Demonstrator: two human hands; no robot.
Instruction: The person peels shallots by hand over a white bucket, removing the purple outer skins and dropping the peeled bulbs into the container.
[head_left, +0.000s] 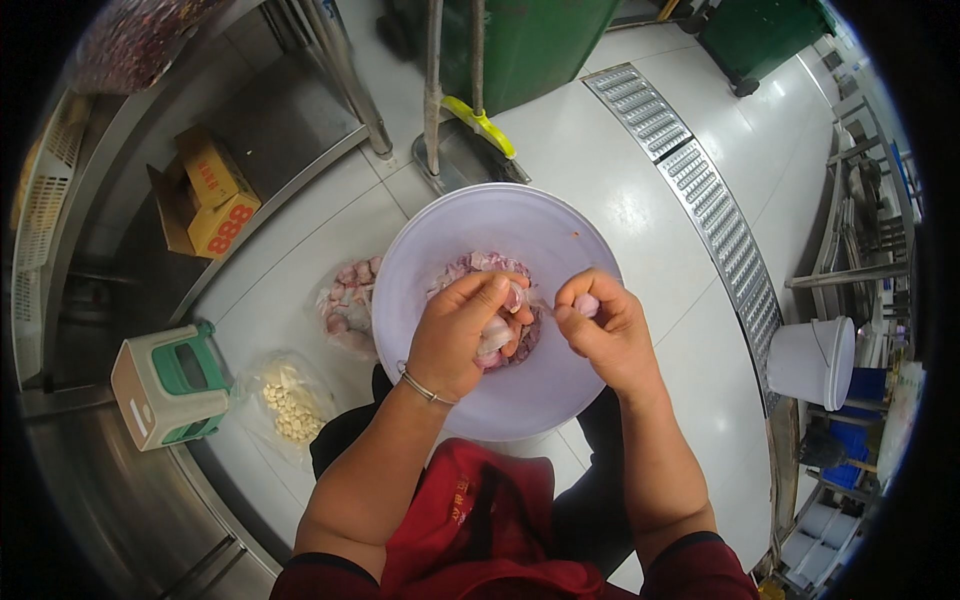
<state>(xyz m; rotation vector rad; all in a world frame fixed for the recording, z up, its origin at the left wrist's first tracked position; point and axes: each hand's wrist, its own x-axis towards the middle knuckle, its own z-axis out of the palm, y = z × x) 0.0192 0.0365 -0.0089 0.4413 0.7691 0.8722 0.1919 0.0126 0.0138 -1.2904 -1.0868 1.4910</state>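
Over a large round pale plastic bucket (495, 412), my left hand (457, 330) holds several unpeeled garlic cloves (493, 337) in its palm and fingers. My right hand (611, 322), just to the right above the bucket's rim, has a purplish garlic clove (586, 304) in its curled fingers, while its thumb and index finger pinch a piece of thin skin close to the left hand. Garlic skins (480, 264) lie in the bottom of the bucket, partly hidden by my hands. Left of the bucket, a clear bag holds garlic bulbs (339, 324); another holds peeled garlic cloves (292, 409).
A green and beige plastic stool (172, 386) stands at the left, below a cardboard box (217, 202) on a steel shelf. Beyond the bucket are a dustpan (457, 154) and a green wheeled bin (540, 52). A floor drain grate (709, 195) and white bucket (806, 364) are at the right.
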